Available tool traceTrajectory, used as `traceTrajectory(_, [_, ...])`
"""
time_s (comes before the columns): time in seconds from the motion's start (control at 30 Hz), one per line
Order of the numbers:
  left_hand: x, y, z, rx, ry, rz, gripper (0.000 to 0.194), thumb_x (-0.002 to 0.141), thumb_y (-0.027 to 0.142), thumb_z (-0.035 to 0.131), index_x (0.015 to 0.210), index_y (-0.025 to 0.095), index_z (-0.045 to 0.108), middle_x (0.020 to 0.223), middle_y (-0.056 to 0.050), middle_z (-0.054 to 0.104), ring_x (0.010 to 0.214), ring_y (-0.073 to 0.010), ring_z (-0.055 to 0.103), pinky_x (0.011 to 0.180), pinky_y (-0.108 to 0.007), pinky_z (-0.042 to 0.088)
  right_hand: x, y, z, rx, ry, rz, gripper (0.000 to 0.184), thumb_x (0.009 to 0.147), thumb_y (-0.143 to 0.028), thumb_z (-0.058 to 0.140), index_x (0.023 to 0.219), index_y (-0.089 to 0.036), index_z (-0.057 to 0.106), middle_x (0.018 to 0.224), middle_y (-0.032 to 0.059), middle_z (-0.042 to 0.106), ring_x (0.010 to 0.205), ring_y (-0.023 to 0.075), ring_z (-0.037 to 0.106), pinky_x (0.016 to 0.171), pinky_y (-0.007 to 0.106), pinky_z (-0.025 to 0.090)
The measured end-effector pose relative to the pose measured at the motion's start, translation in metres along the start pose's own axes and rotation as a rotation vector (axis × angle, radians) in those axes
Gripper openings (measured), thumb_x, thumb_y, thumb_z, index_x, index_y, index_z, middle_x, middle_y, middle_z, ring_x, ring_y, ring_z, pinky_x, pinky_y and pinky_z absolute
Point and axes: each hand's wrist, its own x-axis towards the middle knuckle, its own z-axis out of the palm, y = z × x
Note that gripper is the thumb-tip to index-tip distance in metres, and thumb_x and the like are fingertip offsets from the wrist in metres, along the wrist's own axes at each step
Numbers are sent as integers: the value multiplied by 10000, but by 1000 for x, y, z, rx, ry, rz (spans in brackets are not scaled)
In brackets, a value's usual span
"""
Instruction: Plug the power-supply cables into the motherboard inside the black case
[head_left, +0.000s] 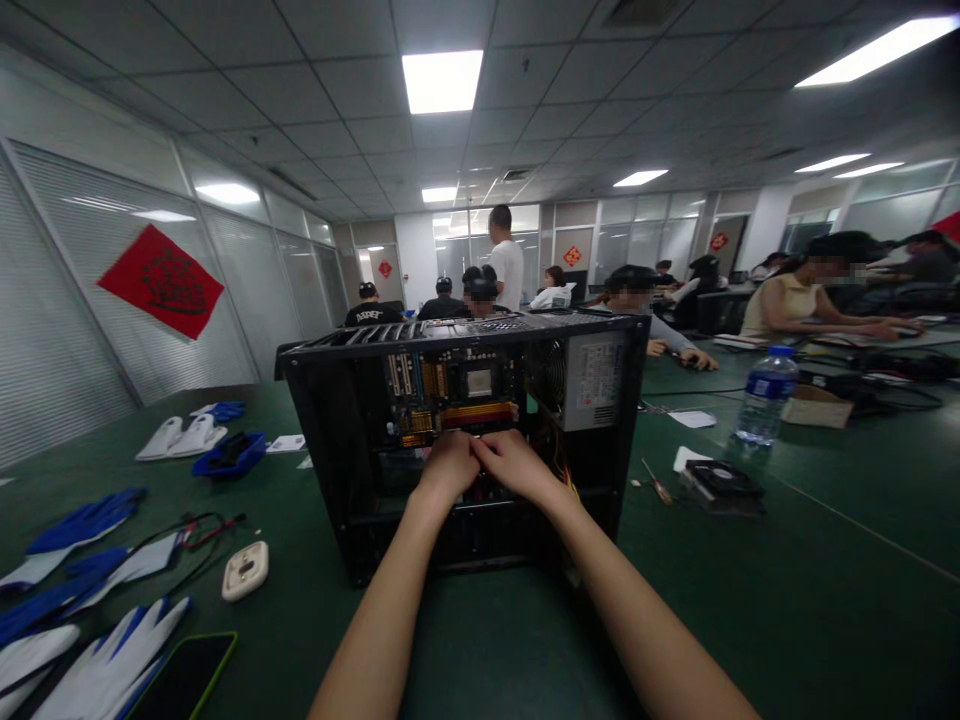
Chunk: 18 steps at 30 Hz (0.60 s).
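Observation:
An open black computer case (319, 430) stands in front of me on the green table, its side uncovered. Inside it are a motherboard (420, 378) with a silvery processor (479, 379), red and yellow memory slots (480, 413), and a grey power supply (596, 380) at the upper right. My left hand (451, 465) and my right hand (514, 462) reach into the case just below the memory slots. Their thumbs nearly meet, and the fingers curl inward. What the fingertips grip is hidden behind the hands. Coloured cables (566, 470) hang beside my right hand.
Gloves (112, 660), a phone (187, 675), a beige device (245, 571) and a blue tray (231, 457) lie left. To the right are a screwdriver (657, 483), a cooling fan (724, 485) and a water bottle (766, 396). Other people sit beyond the case.

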Motion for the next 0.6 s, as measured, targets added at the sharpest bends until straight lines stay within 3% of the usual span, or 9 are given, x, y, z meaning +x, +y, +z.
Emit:
traceTrajectory(0.4, [-3, 3, -3, -77, -30, 47, 273, 794, 44, 496, 849, 96, 758, 935, -178, 762, 900, -241, 716, 757, -280, 495, -2, -3, -5, 9, -45, 4, 473, 981, -312, 429, 575, -143, 604, 566, 26, 614, 577, 146, 535, 559, 254, 243])
traceTrajectory(0.6, [-6, 6, -3, 82, -31, -33, 251, 777, 81, 517, 857, 100, 754, 897, -194, 754, 891, -285, 726, 724, -300, 499, -3, -4, -5, -16, -70, 20, 469, 985, -323, 443, 596, -142, 632, 583, 38, 641, 589, 153, 555, 557, 252, 238])
